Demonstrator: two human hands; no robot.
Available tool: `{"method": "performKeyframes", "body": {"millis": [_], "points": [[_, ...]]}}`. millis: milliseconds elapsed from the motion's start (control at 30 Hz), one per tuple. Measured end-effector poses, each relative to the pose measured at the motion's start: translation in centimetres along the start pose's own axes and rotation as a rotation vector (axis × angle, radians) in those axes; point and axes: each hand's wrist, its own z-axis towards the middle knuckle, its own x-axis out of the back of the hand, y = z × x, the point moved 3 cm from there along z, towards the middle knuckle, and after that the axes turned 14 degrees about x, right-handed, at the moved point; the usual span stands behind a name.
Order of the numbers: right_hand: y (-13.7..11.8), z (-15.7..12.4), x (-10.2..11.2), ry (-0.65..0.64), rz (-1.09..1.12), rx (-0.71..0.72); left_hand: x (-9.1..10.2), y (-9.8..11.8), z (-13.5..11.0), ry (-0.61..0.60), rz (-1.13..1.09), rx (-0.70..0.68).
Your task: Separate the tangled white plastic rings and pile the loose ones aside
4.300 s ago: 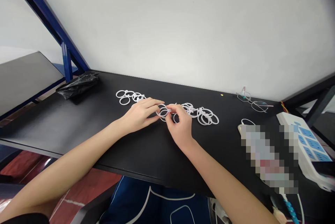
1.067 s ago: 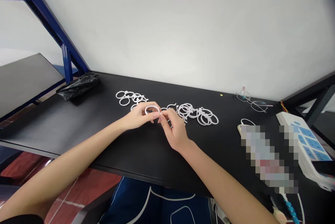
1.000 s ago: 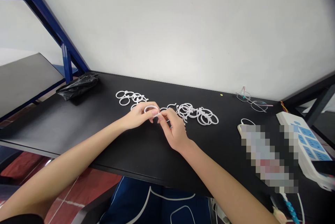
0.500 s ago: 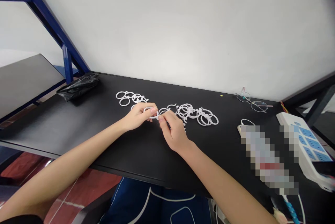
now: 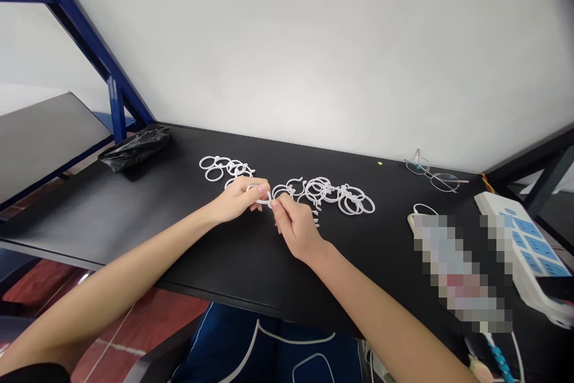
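My left hand [image 5: 236,201] and my right hand [image 5: 296,226] meet over the middle of a black table [image 5: 188,233]. Both pinch one white plastic ring [image 5: 263,193], the left from the left side and the right at its right end. A pile of several white rings [image 5: 332,193] lies just beyond my right hand. A second group of white rings [image 5: 223,167] lies beyond my left hand.
A crumpled black plastic bag [image 5: 134,147] sits at the table's far left. Eyeglasses [image 5: 433,172] lie by the wall at right. A white and blue power strip [image 5: 527,251] and a blurred-out object [image 5: 461,272] occupy the right end. Blue metal framing [image 5: 89,48] rises at left.
Both hands have slid slightly left from the right pile and lowered the ring closer to the table; over the last second they have barely moved.
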Motion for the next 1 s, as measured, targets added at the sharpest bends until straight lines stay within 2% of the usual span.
{"method": "performKeyframes", "body": {"millis": [1000], "points": [[-0.29, 0.15, -0.04, 0.011, -0.051, 0.022, -0.23, -0.48, 0.06, -0.015, -0.041, 0.032]]}}
